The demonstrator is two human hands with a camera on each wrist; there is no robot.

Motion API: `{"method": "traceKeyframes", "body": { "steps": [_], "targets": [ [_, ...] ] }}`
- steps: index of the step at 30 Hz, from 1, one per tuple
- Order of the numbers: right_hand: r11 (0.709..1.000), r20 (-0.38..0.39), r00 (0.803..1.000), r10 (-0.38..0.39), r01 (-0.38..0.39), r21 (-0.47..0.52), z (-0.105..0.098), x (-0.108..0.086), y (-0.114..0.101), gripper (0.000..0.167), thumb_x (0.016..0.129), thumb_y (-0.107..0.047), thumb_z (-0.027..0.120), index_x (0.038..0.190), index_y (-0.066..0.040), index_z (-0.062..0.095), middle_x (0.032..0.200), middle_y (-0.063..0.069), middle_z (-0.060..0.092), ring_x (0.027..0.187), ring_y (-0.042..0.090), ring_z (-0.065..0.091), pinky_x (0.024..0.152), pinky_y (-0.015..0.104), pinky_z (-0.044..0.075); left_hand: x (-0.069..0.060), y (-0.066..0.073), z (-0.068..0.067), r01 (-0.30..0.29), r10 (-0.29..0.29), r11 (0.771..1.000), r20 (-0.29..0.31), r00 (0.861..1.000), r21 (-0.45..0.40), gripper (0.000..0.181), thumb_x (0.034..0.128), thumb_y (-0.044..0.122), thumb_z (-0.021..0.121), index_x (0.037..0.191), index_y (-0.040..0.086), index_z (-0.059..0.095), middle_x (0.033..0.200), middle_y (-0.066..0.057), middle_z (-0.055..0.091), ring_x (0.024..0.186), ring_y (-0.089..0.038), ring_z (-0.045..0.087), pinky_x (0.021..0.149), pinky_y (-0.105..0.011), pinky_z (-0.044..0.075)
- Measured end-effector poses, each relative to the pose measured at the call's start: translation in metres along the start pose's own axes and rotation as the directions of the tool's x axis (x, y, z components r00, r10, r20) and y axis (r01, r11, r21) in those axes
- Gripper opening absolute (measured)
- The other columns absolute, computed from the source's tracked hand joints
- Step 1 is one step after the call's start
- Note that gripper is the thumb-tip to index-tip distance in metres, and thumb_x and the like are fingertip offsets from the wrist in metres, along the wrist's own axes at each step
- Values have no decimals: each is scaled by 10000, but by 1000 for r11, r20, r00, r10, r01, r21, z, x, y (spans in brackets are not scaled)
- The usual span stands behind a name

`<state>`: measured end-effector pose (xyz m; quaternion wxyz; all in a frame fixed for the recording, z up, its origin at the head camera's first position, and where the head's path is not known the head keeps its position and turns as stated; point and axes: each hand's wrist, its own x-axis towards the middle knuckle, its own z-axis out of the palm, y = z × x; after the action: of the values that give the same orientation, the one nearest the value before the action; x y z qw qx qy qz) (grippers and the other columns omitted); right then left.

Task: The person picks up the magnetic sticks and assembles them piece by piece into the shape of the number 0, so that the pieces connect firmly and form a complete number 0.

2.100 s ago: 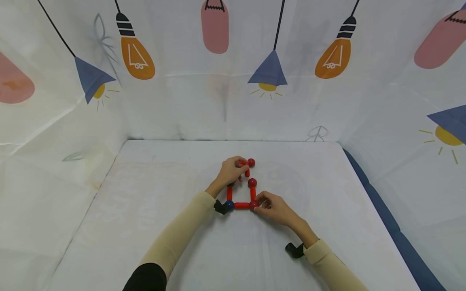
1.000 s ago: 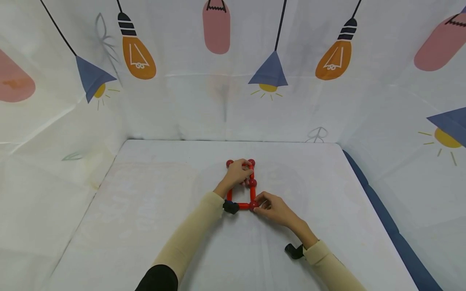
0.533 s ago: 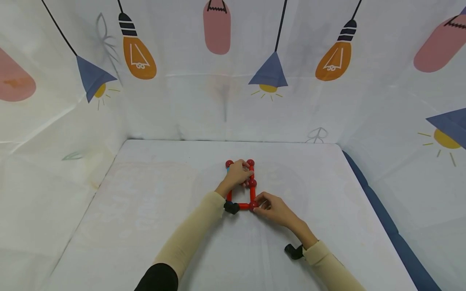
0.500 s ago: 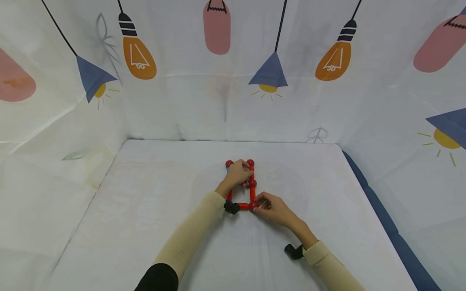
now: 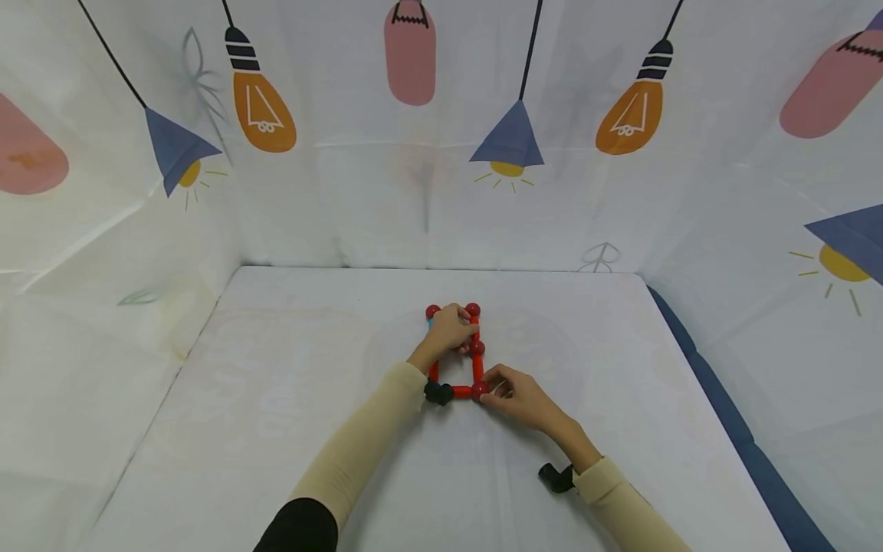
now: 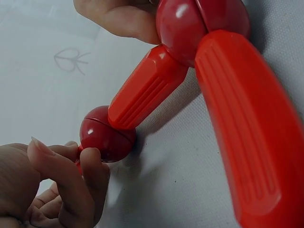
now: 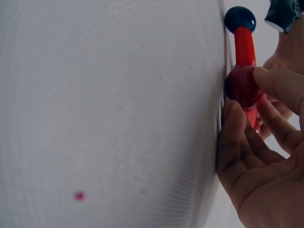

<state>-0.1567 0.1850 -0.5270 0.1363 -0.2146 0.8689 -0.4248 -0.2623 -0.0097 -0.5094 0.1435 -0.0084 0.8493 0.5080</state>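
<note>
A frame of magnetic building rods and balls lies on the white table. My left hand reaches across it, pinching a short red rod between the top right red ball and the middle red ball. Thumb and finger of my right hand hold the corner red ball, the nearest right one. A red rod runs from that corner to a dark blue ball. In the left wrist view another red rod joins the corner and middle balls. My left hand and wrist hide part of the frame's left side.
Another red ball marks the far left corner, with a bit of light blue rod below it. Black wrist devices hang at both wrists. White printed cloth walls surround the table's back and sides.
Two seconds ago my left hand held the red rod at the top ball, apart from the middle ball; it moved slightly right and the rod now lines up between them. My right hand stayed put.
</note>
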Motion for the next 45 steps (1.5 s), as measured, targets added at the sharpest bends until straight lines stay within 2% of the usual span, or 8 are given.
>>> {"method": "traceKeyframes", "body": {
  "steps": [6, 17, 24, 31, 38, 42, 45],
  "targets": [
    [1000, -8, 1000, -13, 13, -5, 0, 0, 0, 246, 958, -241, 740, 1156, -115, 664, 1076, -4, 705, 899, 121, 642, 797, 247, 546, 0, 0, -1, -15, 15, 1000, -12, 1000, -13, 285, 972, 189, 717, 1169, 22, 595, 951, -96, 659, 499, -109, 568, 472, -201, 498],
    [999, -39, 998, -49, 49, -12, 2, 0, -1, 231, 958, -185, 740, 1162, -106, 664, 1094, 17, 717, 880, 112, 661, 797, 242, 560, 2, 2, -2, -19, 19, 1000, -2, 1000, -15, 231, 987, 147, 690, 1160, 31, 590, 788, -72, 610, 475, -112, 561, 469, -204, 499],
    [999, -48, 998, -42, 41, -10, 3, 1, 0, 232, 952, -178, 743, 1159, -109, 665, 1095, 16, 718, 880, 112, 664, 796, 243, 560, 1, 3, -2, -22, 22, 999, -1, 1000, -34, 227, 972, 131, 707, 1146, 20, 611, 819, -77, 637, 483, -119, 563, 470, -206, 499],
    [999, -55, 998, -37, 36, -9, 3, 1, 2, 227, 954, -183, 741, 1155, -108, 665, 1091, 18, 719, 873, 107, 663, 784, 238, 558, 2, 5, 0, -13, 13, 999, -7, 1000, -35, 179, 963, 128, 720, 1089, 26, 645, 765, -77, 662, 473, -117, 589, 492, -253, 541],
    [1000, -55, 998, -24, 24, -3, 4, 0, 1, 232, 953, -181, 739, 1159, -109, 662, 1091, 16, 720, 880, 113, 666, 790, 238, 558, 2, 5, 2, -24, 24, 1000, 33, 999, -11, 147, 958, 95, 716, 1074, 27, 657, 755, -93, 695, 475, -136, 617, 497, -253, 548],
    [1000, -53, 998, -15, 15, -1, 4, -1, 0, 241, 952, -190, 742, 1161, -100, 661, 1093, 22, 720, 888, 125, 667, 793, 233, 557, 1, 5, 2, -1, 2, 999, 35, 999, -46, 149, 969, 78, 694, 1102, 33, 644, 794, -105, 686, 501, -157, 613, 501, -240, 543],
    [1000, -53, 999, -11, 11, 0, 4, 0, 0, 241, 949, -185, 745, 1160, -102, 662, 1091, 20, 721, 891, 131, 669, 797, 232, 557, 1, 4, 1, -7, 9, 998, 34, 999, -63, 163, 976, 85, 688, 1122, 34, 639, 819, -113, 683, 517, -161, 607, 510, -242, 547]
  ]
}}
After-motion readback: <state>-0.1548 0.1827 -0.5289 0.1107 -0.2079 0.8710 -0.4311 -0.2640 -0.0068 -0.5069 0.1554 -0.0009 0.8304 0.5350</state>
